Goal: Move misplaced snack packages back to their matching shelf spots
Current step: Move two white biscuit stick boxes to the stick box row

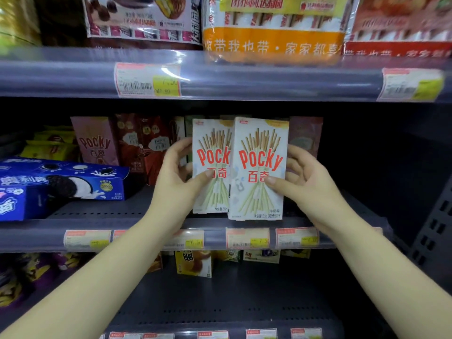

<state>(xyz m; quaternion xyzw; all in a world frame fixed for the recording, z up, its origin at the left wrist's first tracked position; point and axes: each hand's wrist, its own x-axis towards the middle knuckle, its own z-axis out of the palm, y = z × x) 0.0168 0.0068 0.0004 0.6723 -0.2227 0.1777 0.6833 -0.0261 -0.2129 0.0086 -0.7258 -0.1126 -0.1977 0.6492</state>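
Observation:
Two white Pocky boxes stand upright side by side at the front of the middle shelf point(156, 238). My left hand point(176, 174) grips the left white box point(211, 165), thumb across its front. My right hand point(305, 177) grips the right white box point(260, 167) from its right side, thumb on the front. The right box overlaps the left one slightly. Behind them stand a pink Pocky box point(95, 140), dark red Pocky boxes point(144, 145) and a dull purple box point(305, 135), partly hidden.
Blue Oreo boxes point(61, 182) lie stacked at the left of the middle shelf, with yellow packets point(51, 145) behind. Large snack bags point(274, 28) fill the upper shelf. The shelf's right part is dark and bare. Small boxes point(193, 263) sit on the lower shelf.

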